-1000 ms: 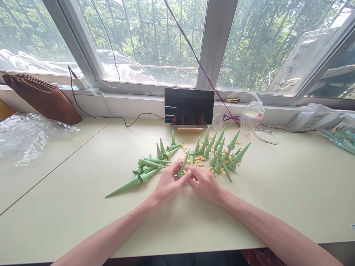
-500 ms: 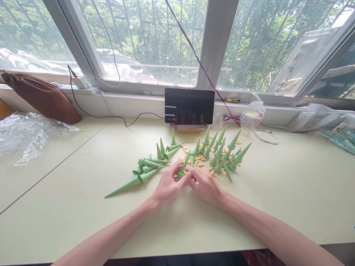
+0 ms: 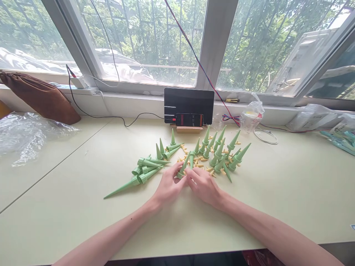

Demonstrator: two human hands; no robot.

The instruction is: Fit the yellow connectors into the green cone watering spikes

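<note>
My left hand (image 3: 168, 186) is closed round the base of a green cone spike (image 3: 183, 166) that points up and away. My right hand (image 3: 204, 186) meets it at the base, fingers pinched on a small yellow piece that is mostly hidden. Behind the hands stands a cluster of upright green cones (image 3: 222, 150) among scattered small yellow pieces (image 3: 199, 159). To the left lies a pile of green cones on their sides (image 3: 146, 167), one long spike (image 3: 119, 188) reaching toward the lower left.
A dark tablet (image 3: 189, 105) with a phone (image 3: 189, 119) leans on a wooden stand at the back. A brown bag (image 3: 41, 97) and clear plastic sheet (image 3: 24, 135) lie far left. A tied plastic bag (image 3: 252, 116), a white cable (image 3: 266, 136) and more bags (image 3: 316, 117) sit right.
Both hands stay together on the same green cone, with only slight finger shifts. The view has barely moved.
</note>
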